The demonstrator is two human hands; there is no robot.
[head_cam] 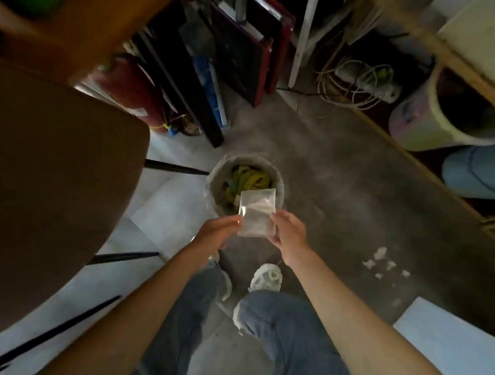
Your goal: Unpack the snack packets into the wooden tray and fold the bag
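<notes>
The person is holding a small, folded, clear plastic bag (pixel 257 213) in the air just above the near rim of a round grey bin (pixel 280 186) lined with plastic and holding yellow-green scraps, standing on the dull grey floor. The left hand (pixel 218 233) is pinching the bag's left edge and the right hand (pixel 288 232) is gripping its right edge, fingers closed on the film with the bag stretched flat between them. It is looking very light, limp and slick, so pinching the creased edges seems the safest hold against springing open.
</notes>
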